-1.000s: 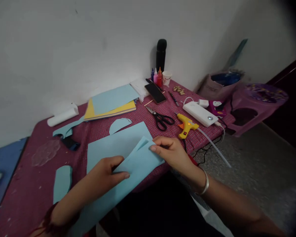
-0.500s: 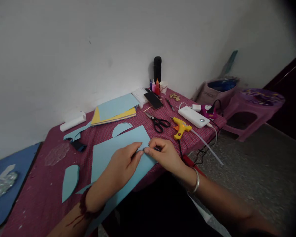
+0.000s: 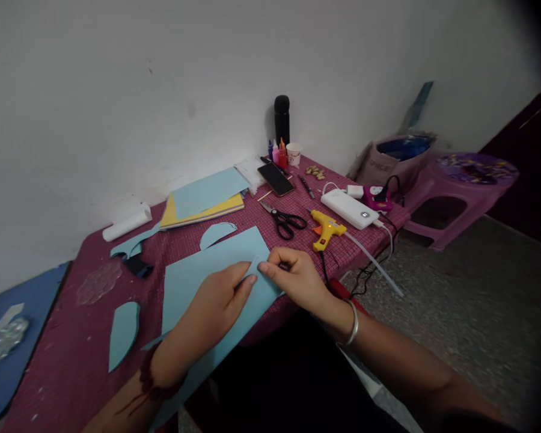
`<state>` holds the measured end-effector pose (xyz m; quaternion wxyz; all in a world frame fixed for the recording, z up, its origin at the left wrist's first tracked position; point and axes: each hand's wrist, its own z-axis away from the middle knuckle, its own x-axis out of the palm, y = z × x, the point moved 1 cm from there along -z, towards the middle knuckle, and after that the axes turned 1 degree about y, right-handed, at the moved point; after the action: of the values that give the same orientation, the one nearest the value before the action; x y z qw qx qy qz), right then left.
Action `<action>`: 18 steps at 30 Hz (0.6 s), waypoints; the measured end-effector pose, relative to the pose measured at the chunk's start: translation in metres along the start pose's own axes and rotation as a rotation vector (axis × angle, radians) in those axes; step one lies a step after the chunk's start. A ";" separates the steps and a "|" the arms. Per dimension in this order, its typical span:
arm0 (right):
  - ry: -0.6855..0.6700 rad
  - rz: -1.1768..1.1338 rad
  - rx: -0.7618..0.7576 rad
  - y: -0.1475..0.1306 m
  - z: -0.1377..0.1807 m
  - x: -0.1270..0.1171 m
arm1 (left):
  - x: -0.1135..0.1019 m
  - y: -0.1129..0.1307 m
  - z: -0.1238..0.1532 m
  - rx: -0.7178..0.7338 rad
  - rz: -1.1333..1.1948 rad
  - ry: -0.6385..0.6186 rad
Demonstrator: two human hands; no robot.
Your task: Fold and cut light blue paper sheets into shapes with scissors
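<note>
A large light-blue foam sheet [image 3: 198,276] lies on the table's front part, partly under my forearm. Above it, my left hand [image 3: 219,300] is closed in a pinch on a small light-blue piece [image 3: 253,263], whose full outline is hidden by the fingers. My right hand [image 3: 295,276] pinches the same piece from the right, thumb against its edge. Black-handled scissors [image 3: 284,221] lie with blades slightly apart behind my right hand. Beside them rests a yellow hot glue gun [image 3: 327,230]. A half-round light-blue cutout [image 3: 216,234] sits behind the sheet, another curved cutout [image 3: 124,335] to its left.
Blue and yellow sheets [image 3: 207,195] are stacked at the back. Further right are a phone [image 3: 276,179], small paint bottles [image 3: 282,156], a paper cup [image 3: 293,154], a black flask [image 3: 282,120] and a white power bank [image 3: 349,208]. Cables hang at the right edge. A pink stool [image 3: 451,198] stands beyond.
Both hands stay close together over the sheet. My fingertips have parted slightly, so more of the small blue piece shows between them. The view has shifted a little.
</note>
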<state>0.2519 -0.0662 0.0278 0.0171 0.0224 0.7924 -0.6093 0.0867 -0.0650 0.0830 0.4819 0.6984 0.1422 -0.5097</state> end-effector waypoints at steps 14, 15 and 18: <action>0.002 0.013 -0.005 0.006 0.005 -0.001 | 0.005 0.005 0.009 0.075 -0.422 0.058; 0.000 0.015 -0.008 0.006 0.006 -0.001 | 0.006 0.006 0.010 0.080 -0.472 0.070; -0.011 0.027 -0.022 0.007 0.007 -0.001 | 0.009 0.007 0.011 0.099 -0.636 0.107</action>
<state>0.2529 -0.0716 0.0193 0.0299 0.0293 0.7986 -0.6004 0.0894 -0.0805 0.0787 0.2559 0.6674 0.3535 -0.6034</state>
